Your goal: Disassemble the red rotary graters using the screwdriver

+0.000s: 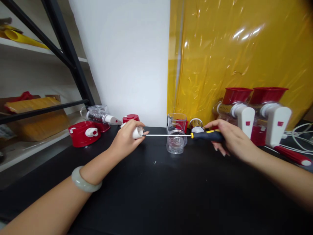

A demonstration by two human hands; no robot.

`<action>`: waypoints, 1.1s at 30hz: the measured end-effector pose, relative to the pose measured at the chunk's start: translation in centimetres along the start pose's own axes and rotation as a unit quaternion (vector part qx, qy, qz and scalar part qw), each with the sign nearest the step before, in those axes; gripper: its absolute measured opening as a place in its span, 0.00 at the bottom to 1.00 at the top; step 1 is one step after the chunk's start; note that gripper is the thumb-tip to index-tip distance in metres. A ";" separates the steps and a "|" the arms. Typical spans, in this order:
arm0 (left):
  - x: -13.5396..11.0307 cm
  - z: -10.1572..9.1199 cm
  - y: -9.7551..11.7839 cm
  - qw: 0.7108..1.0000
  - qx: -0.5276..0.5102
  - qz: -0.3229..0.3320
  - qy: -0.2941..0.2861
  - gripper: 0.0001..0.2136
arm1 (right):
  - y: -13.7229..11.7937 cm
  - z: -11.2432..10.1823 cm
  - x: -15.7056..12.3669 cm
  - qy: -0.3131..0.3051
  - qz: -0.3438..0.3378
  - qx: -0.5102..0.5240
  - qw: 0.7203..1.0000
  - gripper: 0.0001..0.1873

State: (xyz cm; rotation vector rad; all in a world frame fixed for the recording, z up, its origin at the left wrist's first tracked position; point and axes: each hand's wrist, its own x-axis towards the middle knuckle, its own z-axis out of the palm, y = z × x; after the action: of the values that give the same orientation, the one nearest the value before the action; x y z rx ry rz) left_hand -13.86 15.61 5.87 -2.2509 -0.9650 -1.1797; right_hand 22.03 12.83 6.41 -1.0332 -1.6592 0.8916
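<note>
My left hand point(127, 138) is closed round a small white plastic part point(137, 132), held just above the black table point(156, 189). My right hand point(230, 138) grips the black-and-yellow handle of a screwdriver point(207, 135). Its long metal shaft runs level to the left, and the tip meets the white part. A pale green bangle point(84, 182) sits on my left wrist. A clear plastic housing point(176, 137) stands on the table behind the shaft, between my two hands.
Two assembled red-and-white grinders point(254, 114) stand at the right before a yellow sheet point(239, 55). A red base point(83, 133), a clear drum with a white crank point(100, 115) and a red cap point(131, 117) lie at the left. White cables point(302, 135) trail far right. Shelving point(36, 107) fills the left.
</note>
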 end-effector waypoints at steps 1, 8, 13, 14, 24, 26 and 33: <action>0.0 0.0 0.0 1.000 0.001 -0.001 0.000 0.11 | 0.0 0.0 0.0 0.021 -0.019 -0.022 0.999 0.23; 0.0 0.0 0.0 1.000 0.001 -0.008 0.002 0.12 | -0.1 0.1 0.2 0.065 -0.094 0.082 0.990 0.25; 0.0 0.0 0.2 1.000 -0.010 -0.008 0.001 0.11 | 0.1 0.2 0.4 0.015 0.014 0.091 0.996 0.24; 0.0 0.0 0.2 1.000 -0.012 -0.009 0.001 0.11 | 0.2 0.1 0.5 0.009 0.026 0.054 0.998 0.26; -0.1 0.0 0.0 1.000 -0.016 -0.016 -0.014 0.09 | -0.5 0.2 0.0 0.049 -0.059 0.134 0.988 0.26; -0.1 0.0 0.1 1.000 -0.015 -0.020 -0.011 0.10 | -0.3 0.3 -0.1 0.041 -0.056 0.123 0.990 0.18; 0.0 -0.1 0.1 1.000 -0.013 -0.027 0.005 0.10 | 0.4 -0.1 -0.1 0.038 -0.071 -0.173 0.982 0.18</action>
State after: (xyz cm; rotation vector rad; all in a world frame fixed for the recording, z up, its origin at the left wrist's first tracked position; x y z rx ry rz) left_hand -13.84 15.50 5.93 -2.2496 -1.0171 -1.2317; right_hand 22.24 12.89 6.00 -1.1466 -1.8368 0.4720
